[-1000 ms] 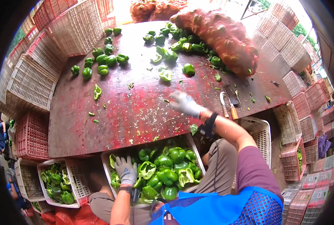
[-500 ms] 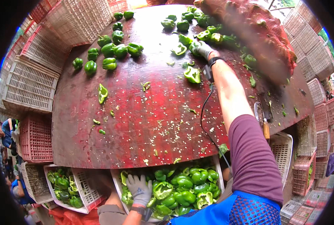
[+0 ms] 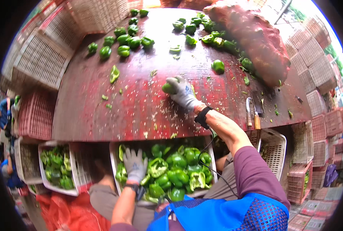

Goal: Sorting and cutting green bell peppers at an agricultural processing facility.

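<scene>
— Two hands gloved grey. Nearest?
— Left hand (image 3: 135, 164), fingers spread flat on cut green peppers (image 3: 175, 175) in white crate (image 3: 113, 161) at lap; crate's near edge hidden behind blue apron (image 3: 221, 213).
— Right?
— Right hand (image 3: 184, 92) stretched out on red table (image 3: 102, 100), fingers curled round green pepper (image 3: 168, 88), mostly covered by glove. Whether lifted off tabletop: cannot tell.
— Surface?
— Worn red, flecked with seeds and scraps. Knife (image 3: 249, 111) near right edge, blade detail unclear.
— Farther?
— Whole peppers (image 3: 124, 39) scattered at far side, red mesh sack (image 3: 256, 38) beyond, top cut off. Stacked crates (image 3: 40, 57) all round, bent by lens.
</scene>
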`<state>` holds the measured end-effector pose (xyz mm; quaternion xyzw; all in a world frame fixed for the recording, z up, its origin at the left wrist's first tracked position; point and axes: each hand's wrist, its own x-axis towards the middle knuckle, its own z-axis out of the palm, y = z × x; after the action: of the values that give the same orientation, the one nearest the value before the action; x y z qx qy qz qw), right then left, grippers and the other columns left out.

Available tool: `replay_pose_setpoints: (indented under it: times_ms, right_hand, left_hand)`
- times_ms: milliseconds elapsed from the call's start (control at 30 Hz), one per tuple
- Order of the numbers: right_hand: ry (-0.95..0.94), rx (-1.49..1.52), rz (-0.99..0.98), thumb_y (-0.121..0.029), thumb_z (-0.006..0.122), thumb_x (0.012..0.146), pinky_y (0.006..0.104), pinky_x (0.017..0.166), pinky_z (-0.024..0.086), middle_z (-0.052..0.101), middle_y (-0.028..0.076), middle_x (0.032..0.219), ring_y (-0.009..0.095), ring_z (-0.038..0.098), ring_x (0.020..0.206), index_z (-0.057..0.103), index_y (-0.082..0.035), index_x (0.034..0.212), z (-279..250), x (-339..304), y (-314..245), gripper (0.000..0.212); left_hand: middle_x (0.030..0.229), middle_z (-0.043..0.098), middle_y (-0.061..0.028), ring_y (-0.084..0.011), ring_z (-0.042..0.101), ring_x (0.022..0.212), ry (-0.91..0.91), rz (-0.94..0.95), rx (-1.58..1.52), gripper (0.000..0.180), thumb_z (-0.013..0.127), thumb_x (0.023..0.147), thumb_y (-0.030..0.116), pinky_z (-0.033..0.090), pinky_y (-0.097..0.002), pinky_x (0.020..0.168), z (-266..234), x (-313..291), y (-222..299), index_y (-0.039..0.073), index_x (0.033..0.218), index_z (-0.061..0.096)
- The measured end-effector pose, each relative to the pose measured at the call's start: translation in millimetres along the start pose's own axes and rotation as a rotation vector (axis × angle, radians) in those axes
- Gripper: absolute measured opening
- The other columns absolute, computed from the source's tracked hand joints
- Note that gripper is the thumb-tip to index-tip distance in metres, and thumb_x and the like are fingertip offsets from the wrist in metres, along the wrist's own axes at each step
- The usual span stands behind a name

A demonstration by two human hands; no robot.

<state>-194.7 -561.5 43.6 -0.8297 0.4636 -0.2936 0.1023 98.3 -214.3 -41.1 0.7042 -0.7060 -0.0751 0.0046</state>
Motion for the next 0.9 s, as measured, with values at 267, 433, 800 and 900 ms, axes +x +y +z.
replay_pose_setpoints:
  times_ms: [267,433,800,900]
  right_hand:
    - [0.193,0.291,-0.451,-0.002,0.093,0.074,0.0582,0.106,0.060,0.065,0.024,0.145,0.053,0.068,0.128,0.059,-0.014,0.157,-70.5,-126.4,-263.6,0.090]
    - [-0.136,0.732,-0.059,-0.022,0.094,0.087,0.0515,0.138,0.040,0.050,0.027,0.169,0.045,0.049,0.162,0.046,-0.005,0.174,-73.0,-250.6,-349.2,0.101]
    - [-0.203,1.449,0.679,-0.034,0.079,0.110,0.0375,0.099,0.063,0.077,0.010,0.133,0.019,0.076,0.112,0.068,-0.008,0.147,-44.3,-356.7,-355.1,0.046]
    - [-0.488,1.965,0.776,-0.045,0.076,0.110,0.0451,0.097,0.068,0.082,0.012,0.129,0.026,0.080,0.111,0.074,-0.011,0.138,-55.0,-364.7,-335.8,0.044]
  left_hand:
    - [0.155,0.065,-0.0124,-0.0257,0.074,0.123,0.220,-0.304,-1.728,0.071,0.074,0.114,0.052,0.060,-0.0402,0.104,-156.8,-77.9,43.5,0.010,0.168,0.059]
    - [0.142,0.076,-0.0061,-0.0191,0.075,0.127,0.244,-0.057,-2.197,0.042,0.063,0.122,0.037,0.061,-0.0366,0.111,-170.9,-135.4,41.3,0.010,0.154,0.067]
    - [0.154,0.072,-0.0153,-0.0282,0.077,0.129,0.045,-0.191,-2.531,0.058,0.067,0.113,0.032,0.065,-0.0489,0.114,-88.3,-262.3,64.7,0.010,0.166,0.060]
    - [0.157,0.071,-0.0232,-0.0424,0.078,0.125,-0.249,-0.032,-2.803,0.066,0.068,0.109,0.044,0.066,-0.0538,0.108,-82.0,-283.8,47.9,0.010,0.166,0.062]
